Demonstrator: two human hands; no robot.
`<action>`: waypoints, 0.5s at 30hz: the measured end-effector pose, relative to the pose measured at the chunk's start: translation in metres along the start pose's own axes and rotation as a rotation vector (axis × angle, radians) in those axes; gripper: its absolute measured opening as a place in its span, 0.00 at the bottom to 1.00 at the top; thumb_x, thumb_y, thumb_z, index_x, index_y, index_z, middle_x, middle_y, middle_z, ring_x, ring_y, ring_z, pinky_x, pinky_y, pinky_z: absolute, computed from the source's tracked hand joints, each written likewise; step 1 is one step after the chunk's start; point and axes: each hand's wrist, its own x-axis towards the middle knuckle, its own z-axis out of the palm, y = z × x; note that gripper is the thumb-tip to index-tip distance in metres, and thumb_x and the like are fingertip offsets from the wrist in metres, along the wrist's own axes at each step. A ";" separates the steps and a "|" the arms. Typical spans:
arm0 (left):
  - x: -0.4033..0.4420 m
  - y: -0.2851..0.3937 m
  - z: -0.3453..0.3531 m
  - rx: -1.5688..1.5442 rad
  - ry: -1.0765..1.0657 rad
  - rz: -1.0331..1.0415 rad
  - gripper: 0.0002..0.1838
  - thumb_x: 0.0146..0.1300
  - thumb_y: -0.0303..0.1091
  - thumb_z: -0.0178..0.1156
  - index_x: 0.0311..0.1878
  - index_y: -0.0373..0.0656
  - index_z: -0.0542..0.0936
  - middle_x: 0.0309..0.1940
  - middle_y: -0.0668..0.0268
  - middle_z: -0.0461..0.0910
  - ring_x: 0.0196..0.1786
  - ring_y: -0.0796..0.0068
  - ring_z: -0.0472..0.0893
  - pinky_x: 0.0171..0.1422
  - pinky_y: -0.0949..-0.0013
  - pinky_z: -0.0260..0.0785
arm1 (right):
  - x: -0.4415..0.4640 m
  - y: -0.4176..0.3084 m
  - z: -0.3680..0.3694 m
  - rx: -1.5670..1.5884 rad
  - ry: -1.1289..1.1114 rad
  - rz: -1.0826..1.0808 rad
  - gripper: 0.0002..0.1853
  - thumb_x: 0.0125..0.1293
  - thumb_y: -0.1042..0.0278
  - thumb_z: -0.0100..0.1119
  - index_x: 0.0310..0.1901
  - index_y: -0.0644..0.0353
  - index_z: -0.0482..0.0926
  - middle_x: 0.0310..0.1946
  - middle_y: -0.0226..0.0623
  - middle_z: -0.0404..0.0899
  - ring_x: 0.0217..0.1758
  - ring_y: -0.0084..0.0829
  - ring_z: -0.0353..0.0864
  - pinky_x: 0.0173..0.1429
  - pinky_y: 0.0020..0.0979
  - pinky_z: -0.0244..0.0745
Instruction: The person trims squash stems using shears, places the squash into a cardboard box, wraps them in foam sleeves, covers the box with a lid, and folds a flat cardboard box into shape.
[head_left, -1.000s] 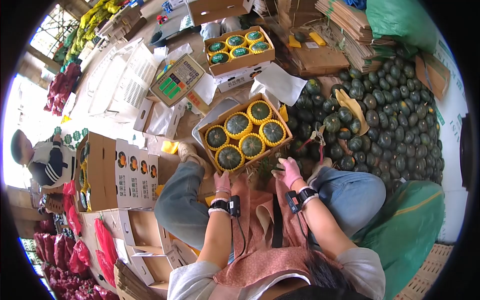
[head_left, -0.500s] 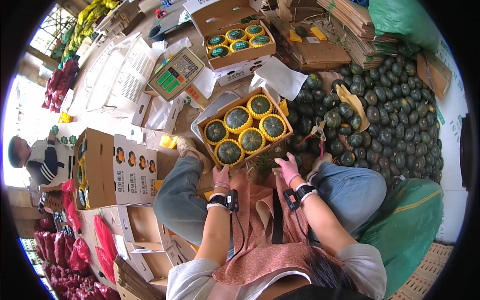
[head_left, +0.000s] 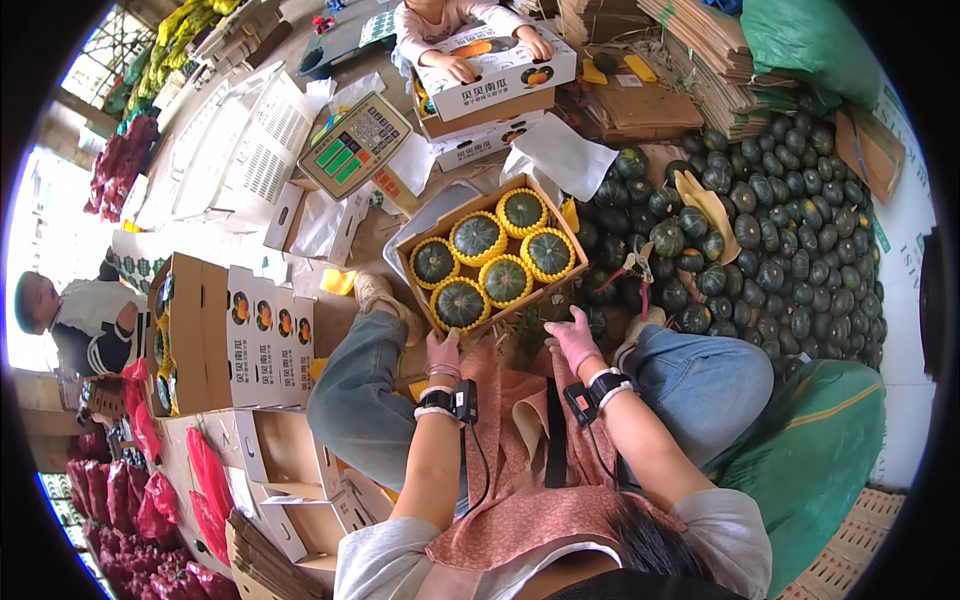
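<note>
An open cardboard carton sits tilted in front of me. Several dark green squashes lie in it, each in a yellow foam net. My left hand, in a pink glove, is at the carton's near left corner, its fingers closed on the edge. Gloved in pink too, my right hand is just off the carton's near right side, fingers apart and holding nothing.
A scale display stands beyond the carton. A co-worker's hands rest on a printed carton lid. Loose squashes are heaped right. A packed carton and a second person are at left.
A co-worker has come in at the top, and the far carton's lid is now down over its squashes. The person at left has shifted an arm. My hands have barely moved.
</note>
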 end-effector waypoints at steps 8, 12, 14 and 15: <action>-0.005 0.003 0.002 -0.042 0.012 -0.019 0.33 0.56 0.36 0.64 0.61 0.32 0.63 0.48 0.59 0.75 0.44 0.73 0.75 0.47 0.72 0.70 | -0.001 0.003 0.000 -0.059 -0.014 0.005 0.43 0.54 0.67 0.65 0.67 0.56 0.49 0.43 0.40 0.73 0.33 0.30 0.78 0.36 0.29 0.74; 0.005 -0.009 0.002 -0.055 0.021 0.056 0.24 0.61 0.34 0.59 0.60 0.47 0.65 0.37 0.66 0.76 0.30 0.72 0.76 0.28 0.66 0.73 | -0.002 0.001 0.001 -0.052 -0.010 0.007 0.43 0.54 0.67 0.65 0.67 0.56 0.49 0.43 0.40 0.74 0.33 0.30 0.78 0.36 0.29 0.74; 0.005 -0.012 0.001 -0.049 0.032 0.031 0.24 0.61 0.34 0.59 0.60 0.47 0.65 0.37 0.66 0.76 0.30 0.72 0.76 0.28 0.66 0.73 | -0.002 0.002 0.001 -0.050 -0.011 0.011 0.42 0.55 0.67 0.65 0.67 0.56 0.49 0.43 0.40 0.75 0.33 0.30 0.78 0.35 0.29 0.74; 0.002 -0.009 0.002 -0.047 0.036 0.019 0.25 0.61 0.34 0.59 0.60 0.47 0.65 0.37 0.66 0.76 0.30 0.72 0.76 0.28 0.66 0.73 | -0.002 0.003 0.000 -0.047 -0.010 0.010 0.42 0.55 0.67 0.65 0.67 0.56 0.49 0.43 0.40 0.75 0.33 0.30 0.78 0.35 0.29 0.74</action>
